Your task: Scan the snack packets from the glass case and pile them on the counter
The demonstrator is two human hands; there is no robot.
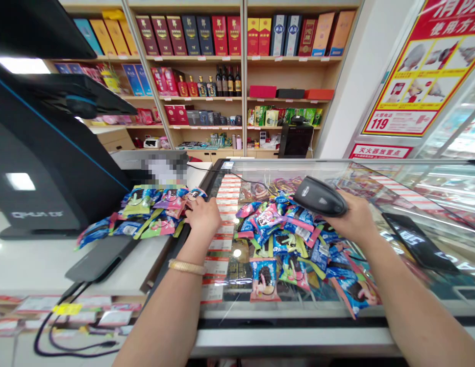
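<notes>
My left hand is at the right edge of a pile of small snack packets on the white counter. Its fingers are closed on a blue and pink snack packet, partly covered by the hand. In my right hand is a black handheld barcode scanner, gripped by its handle, which the hand mostly hides. Below the scanner, a larger heap of blue, pink and green snack packets lies on the glass display case.
A black phone lies on the glass at the right. The dark register terminal stands at the left, with a grey box and cables in front. The scanner's thin cable runs across the glass. Stocked shelves line the back wall.
</notes>
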